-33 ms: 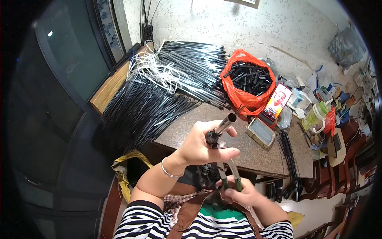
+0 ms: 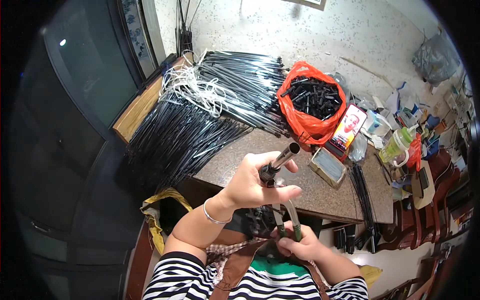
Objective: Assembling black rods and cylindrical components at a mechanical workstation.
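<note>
My left hand is closed round a metal tube, with the thumb stretched out to the right. The tube tilts up, its round open end showing, and a black ribbed collar sits at its base between thumb and fingers. Lower and to the right, my right hand is closed on the green grips of a plier-like tool with two metal arms. These arms run up behind my left hand, which hides the tool's upper end.
Bundles of thin black rods and silvery rods lie on the stone-topped table, with white ties. Farther right are a red bag of black parts, a phone, a block and a green bottle.
The upper end of the tube has shifted very slightly to the right. The right hand and the tool's grips have moved a little.
</note>
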`<state>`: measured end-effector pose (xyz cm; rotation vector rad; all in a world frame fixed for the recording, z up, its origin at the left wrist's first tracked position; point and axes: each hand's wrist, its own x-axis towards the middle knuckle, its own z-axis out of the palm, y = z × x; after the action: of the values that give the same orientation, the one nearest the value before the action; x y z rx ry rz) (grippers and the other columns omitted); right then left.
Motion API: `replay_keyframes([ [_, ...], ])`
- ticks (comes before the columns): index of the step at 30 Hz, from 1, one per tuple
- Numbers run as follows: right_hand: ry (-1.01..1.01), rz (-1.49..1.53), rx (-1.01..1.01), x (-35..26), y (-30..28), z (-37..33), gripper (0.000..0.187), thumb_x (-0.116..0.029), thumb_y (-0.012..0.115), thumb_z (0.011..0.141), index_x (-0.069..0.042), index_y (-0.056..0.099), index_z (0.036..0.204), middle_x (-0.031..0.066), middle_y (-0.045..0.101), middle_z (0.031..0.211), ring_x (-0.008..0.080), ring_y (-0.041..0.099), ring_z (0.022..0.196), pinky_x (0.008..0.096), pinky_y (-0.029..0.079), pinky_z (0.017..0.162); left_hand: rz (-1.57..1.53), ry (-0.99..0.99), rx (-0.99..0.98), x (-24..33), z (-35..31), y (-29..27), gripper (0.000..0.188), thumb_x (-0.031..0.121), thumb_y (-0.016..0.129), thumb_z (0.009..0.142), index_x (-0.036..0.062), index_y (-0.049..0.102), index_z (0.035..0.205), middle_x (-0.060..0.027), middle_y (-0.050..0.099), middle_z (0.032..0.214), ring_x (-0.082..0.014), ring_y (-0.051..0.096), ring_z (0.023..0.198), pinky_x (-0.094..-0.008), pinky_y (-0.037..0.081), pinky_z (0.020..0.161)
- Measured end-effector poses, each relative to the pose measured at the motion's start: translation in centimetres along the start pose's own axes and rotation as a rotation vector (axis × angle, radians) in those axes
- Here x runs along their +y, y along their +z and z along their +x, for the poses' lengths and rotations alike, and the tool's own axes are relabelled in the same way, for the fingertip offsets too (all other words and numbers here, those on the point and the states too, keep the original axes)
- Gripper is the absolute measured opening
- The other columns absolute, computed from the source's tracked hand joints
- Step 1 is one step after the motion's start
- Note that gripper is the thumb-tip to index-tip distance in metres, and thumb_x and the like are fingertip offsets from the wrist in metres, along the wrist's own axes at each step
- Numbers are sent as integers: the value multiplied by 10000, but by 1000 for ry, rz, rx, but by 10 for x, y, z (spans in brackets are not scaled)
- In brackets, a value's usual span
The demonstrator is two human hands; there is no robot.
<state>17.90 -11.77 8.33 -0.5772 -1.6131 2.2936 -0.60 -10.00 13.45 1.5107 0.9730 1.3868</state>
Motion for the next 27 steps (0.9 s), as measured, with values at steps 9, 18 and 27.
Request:
replay_keyframes([
  [9, -442, -760, 479, -1, 4, 14, 205, 5, 501, 691, 6, 452, 891, 136, 518, 657, 204, 531, 552, 268, 414, 504, -120, 67, 72, -14, -8, 4, 341, 35, 647, 568, -29, 493, 865, 50, 415, 522, 9, 319, 435, -143, 200, 390],
  [18, -326, -777, 545, -2, 5, 2, 200, -38, 536, 697, -25, 463, 883, 127, 498, 621, 222, 515, 527, 265, 406, 496, -27, 81, 93, -5, -6, 10, 262, 79, 600, 602, -32, 502, 819, 23, 459, 536, 0, 356, 438, -147, 241, 391],
  [27, -73, -832, 769, -12, -64, -6, 242, -208, 479, 750, 16, 463, 837, 146, 458, 740, 251, 478, 675, 302, 374, 609, -831, -56, -115, -3, -5, 4, 611, 102, 598, 668, -33, 267, 1163, 59, 357, 439, -28, 345, 401, -154, 303, 407],
])
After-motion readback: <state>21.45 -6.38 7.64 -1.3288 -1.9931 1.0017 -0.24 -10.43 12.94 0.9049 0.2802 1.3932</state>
